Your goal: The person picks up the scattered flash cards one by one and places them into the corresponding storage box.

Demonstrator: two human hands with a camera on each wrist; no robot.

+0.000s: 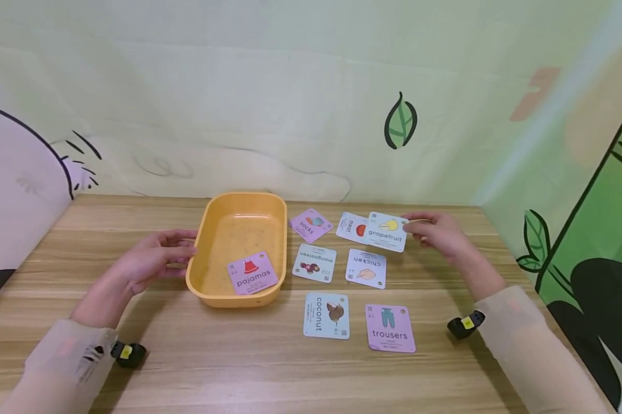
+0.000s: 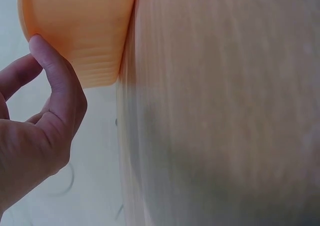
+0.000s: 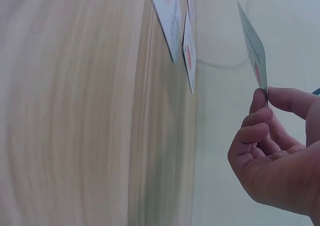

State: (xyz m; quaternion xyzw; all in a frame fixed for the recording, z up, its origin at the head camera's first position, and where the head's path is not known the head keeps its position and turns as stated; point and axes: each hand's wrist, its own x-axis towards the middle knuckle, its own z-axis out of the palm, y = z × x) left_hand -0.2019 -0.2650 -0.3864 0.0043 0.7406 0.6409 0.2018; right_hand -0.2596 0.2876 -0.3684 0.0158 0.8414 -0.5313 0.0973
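Wood-grain table [image 1: 228, 368], pale green backdrop [image 1: 290, 86], black-outlined leaf print [image 1: 401, 122], pale diagonal streak [image 1: 554, 98]

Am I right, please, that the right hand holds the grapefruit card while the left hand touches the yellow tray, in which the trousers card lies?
Not quite: the head view shows the pajamas card in the yellow tray; the trousers card lies on the table. The right hand does hold the grapefruit card, and the left hand does touch the tray.
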